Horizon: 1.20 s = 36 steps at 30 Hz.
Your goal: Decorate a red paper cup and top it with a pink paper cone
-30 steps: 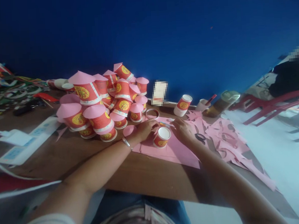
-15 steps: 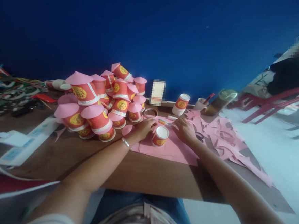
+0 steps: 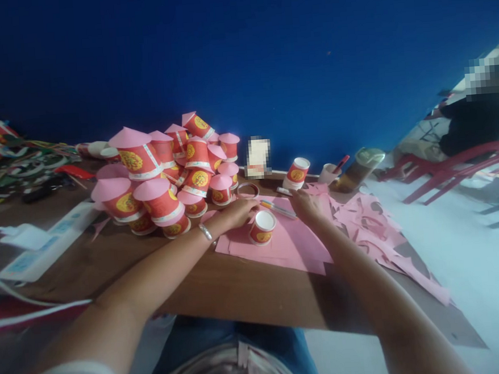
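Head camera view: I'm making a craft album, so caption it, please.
Left hand and right hand near a red cup on pink paper, pink-topped cups piled nearby.

The left hand point(image 3: 245, 211) is just behind and to the left of a red-and-white cup point(image 3: 263, 227), which stands upright on pink sheets point(image 3: 288, 247) on the brown tabletop point(image 3: 222, 288). Pens point(image 3: 278, 208) lie between the two hands. The right hand point(image 3: 307, 206) is at a small white object point(image 3: 284, 191); its grip is unclear. Beyond the right hand stands another red-and-white cup point(image 3: 297, 172). Pink scraps point(image 3: 369, 221) spread to its right. Left of the left hand, pink-capped cups point(image 3: 160, 199) are piled up, with a power strip point(image 3: 50, 242) farther left.
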Motion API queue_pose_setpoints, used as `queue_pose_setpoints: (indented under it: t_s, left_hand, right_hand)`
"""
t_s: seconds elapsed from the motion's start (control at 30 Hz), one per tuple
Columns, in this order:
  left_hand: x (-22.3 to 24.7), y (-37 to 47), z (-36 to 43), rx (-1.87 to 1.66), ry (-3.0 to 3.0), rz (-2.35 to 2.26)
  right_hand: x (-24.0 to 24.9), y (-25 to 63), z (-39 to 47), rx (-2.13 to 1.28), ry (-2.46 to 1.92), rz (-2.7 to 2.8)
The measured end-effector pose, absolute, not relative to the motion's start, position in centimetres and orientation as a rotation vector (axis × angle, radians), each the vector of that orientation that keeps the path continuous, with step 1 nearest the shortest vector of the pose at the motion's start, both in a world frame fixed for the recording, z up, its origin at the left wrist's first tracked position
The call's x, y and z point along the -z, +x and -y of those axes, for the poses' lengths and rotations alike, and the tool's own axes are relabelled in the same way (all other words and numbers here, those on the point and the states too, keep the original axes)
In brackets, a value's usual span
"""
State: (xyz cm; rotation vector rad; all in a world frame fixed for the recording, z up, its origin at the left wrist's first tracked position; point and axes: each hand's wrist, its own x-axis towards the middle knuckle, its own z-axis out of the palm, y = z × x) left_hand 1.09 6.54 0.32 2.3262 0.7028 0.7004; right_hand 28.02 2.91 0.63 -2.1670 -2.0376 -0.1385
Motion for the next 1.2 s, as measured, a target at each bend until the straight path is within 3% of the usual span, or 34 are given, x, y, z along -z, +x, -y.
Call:
queue_pose_setpoints:
  t_s: [0.3, 0.47, 0.63, 0.83, 1.2]
  left_hand:
    - [-0.6, 1.1, -6.0, -0.735, 2.296, -0.692]
    - [1.0, 1.5, -6.1, -0.962, 2.13, -0.828]
    - [2.1, 2.0, -6.1, -1.125, 1.781, -0.882]
    - [2.1, 2.0, -5.5, -1.04, 1.654, -0.741]
    - [1.7, 1.0, -5.8, -1.048, 1.498, -0.863]
  right_hand:
    - [-1.5, 27.2, -4.8, 0.007, -2.236, 1.932]
    - [-2.1, 26.5, -3.5, -0.08, -1.939, 1.898]
    - [-1.2, 25.2, -2.1, -0.425, -1.568, 1.866]
    - [0.8, 24.1, -1.0, -0.717, -1.309, 1.722]
    - [0.0, 24.5, -0.5, -0.897, -1.172, 1.418]
